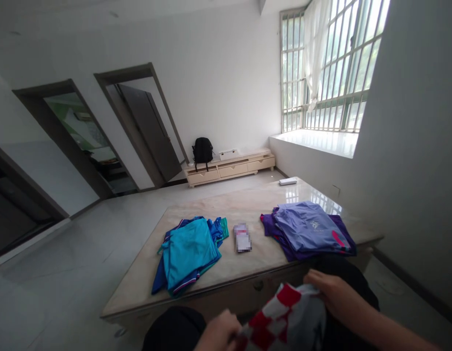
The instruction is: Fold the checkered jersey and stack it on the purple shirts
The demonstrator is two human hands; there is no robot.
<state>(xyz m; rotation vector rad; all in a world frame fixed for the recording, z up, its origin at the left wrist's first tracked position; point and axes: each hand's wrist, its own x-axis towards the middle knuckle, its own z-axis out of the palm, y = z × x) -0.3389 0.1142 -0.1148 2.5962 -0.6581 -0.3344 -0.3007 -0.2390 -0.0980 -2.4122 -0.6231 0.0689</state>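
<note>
A red-and-white checkered garment (279, 317) with a grey-white part hangs between my two hands, over my lap. My left hand (222, 329) is closed on its left side, near the bottom of the view. The fingers of my right hand (323, 285) pinch its upper right edge. The garment's lower part runs out of the frame, so its full shape is hidden. On the table in front lie a stack of blue and teal clothes (191, 253) at the left and a stack of lilac and purple clothes (306, 226) at the right.
Between the stacks, a small blurred pack or phone (242, 238) lies on the marble-topped table (244, 202). A white box-like object (287, 181) sits at the table's far edge. Beyond are a low cabinet (233, 169) with a black backpack (203, 151), two doorways and a barred window (331, 68).
</note>
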